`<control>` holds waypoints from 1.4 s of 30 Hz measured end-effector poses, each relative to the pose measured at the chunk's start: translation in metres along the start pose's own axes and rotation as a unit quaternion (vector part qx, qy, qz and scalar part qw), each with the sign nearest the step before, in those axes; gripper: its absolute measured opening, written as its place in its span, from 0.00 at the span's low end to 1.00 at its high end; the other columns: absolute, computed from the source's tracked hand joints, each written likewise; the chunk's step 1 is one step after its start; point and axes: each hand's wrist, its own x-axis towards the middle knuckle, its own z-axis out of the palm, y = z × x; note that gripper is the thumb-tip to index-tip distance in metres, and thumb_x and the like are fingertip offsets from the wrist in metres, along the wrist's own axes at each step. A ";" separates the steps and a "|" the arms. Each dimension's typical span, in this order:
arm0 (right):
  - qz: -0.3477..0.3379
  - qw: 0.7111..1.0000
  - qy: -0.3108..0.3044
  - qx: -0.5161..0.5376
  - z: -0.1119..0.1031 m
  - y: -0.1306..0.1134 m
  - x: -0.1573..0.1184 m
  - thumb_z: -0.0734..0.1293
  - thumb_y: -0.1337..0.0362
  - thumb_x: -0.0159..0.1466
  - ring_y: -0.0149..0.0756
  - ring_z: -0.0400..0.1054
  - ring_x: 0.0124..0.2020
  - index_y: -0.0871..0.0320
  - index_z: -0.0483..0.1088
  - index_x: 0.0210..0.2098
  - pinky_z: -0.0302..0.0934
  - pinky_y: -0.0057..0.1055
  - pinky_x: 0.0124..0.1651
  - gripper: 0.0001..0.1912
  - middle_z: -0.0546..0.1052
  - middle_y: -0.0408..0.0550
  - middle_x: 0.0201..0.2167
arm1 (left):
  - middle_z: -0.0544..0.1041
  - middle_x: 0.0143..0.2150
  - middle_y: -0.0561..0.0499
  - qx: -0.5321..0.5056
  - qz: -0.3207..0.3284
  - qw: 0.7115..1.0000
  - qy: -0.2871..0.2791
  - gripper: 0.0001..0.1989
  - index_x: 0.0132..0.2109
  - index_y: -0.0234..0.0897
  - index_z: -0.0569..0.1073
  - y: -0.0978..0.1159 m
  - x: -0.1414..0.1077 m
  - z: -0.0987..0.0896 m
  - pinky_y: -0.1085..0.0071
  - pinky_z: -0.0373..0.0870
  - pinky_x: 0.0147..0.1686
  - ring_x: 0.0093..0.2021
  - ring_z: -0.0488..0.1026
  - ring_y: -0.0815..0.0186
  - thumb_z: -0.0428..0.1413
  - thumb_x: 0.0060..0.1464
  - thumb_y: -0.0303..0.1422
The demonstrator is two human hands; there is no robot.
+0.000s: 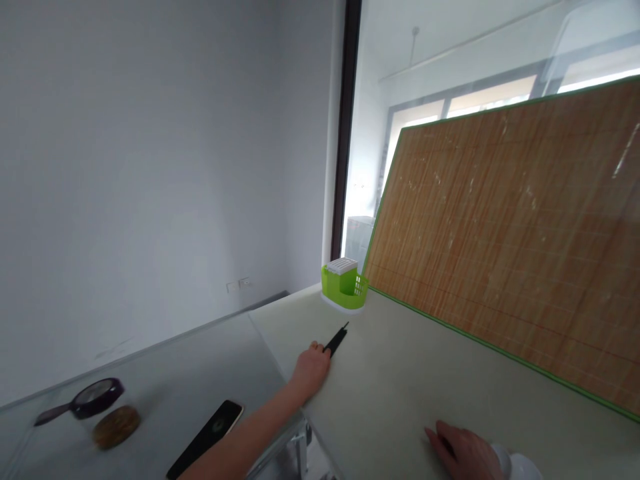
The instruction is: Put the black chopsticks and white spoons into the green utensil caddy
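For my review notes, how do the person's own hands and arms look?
The left hand is gloveless, its bare forearm showing no sleeve or band. The right hand is gloveless too, with what looks like a white cuff behind it.

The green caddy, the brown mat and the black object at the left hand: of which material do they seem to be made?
Green caddy: probably moulded plastic, smooth, with even colour and cut-out holes.
Brown mat: looks like bamboo strips, low sheen, by its fine parallel grain.
Black object: perhaps plastic, dark and plain; too small to be sure.
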 end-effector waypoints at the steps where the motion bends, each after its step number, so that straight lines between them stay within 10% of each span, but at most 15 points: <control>1: -0.001 1.000 0.003 0.002 0.000 0.000 0.000 0.53 0.54 0.67 0.33 0.70 0.24 0.52 0.64 0.25 0.51 0.26 0.26 0.18 0.74 0.38 0.21 | 0.72 0.42 0.42 -0.003 0.020 1.000 0.002 0.15 0.46 0.34 0.70 0.015 -0.007 0.002 0.64 0.67 0.40 0.47 0.65 0.57 0.43 0.57 0.26; 11: 0.026 0.999 0.005 -0.018 -0.004 -0.005 -0.003 0.55 0.56 0.65 0.35 0.70 0.25 0.52 0.65 0.24 0.49 0.27 0.26 0.17 0.74 0.39 0.20 | 0.71 0.47 0.36 -0.086 0.243 0.966 0.001 0.16 0.48 0.30 0.69 0.168 -0.061 0.026 0.61 0.72 0.34 0.48 0.66 0.50 0.47 0.55 0.31; 20: 0.097 0.994 -0.030 0.052 -0.015 -0.002 -0.003 0.55 0.58 0.66 0.36 0.71 0.26 0.52 0.66 0.33 0.51 0.26 0.25 0.12 0.75 0.41 0.23 | 0.75 0.36 0.39 -0.126 0.195 0.971 0.062 0.17 0.48 0.31 0.71 0.234 -0.063 0.068 0.70 0.67 0.22 0.33 0.71 0.58 0.51 0.51 0.32; 27: 0.080 0.992 -0.008 0.096 -0.014 -0.001 -0.002 0.56 0.60 0.64 0.37 0.72 0.35 0.47 0.66 0.42 0.57 0.27 0.33 0.10 0.77 0.39 0.35 | 0.74 0.43 0.49 -0.170 0.323 0.931 0.006 0.18 0.45 0.41 0.70 0.179 -0.039 0.016 0.67 0.69 0.40 0.42 0.71 0.61 0.49 0.53 0.46; 34: 0.088 0.994 0.003 0.072 -0.015 -0.009 0.000 0.56 0.62 0.64 0.35 0.71 0.31 0.52 0.67 0.30 0.55 0.26 0.29 0.10 0.75 0.40 0.28 | 0.64 0.56 0.48 -0.068 0.107 0.989 0.080 0.20 0.55 0.41 0.62 0.097 0.073 -0.046 0.69 0.66 0.46 0.51 0.64 0.62 0.49 0.55 0.38; 42: 0.103 0.988 0.115 0.015 -0.011 -0.001 0.005 0.56 0.57 0.63 0.42 0.64 0.48 0.57 0.62 0.52 0.60 0.34 0.44 0.20 0.68 0.51 0.51 | 0.59 0.58 0.40 -0.023 0.004 0.995 0.099 0.25 0.58 0.35 0.58 0.032 0.145 -0.040 0.63 0.67 0.44 0.53 0.62 0.54 0.51 0.54 0.34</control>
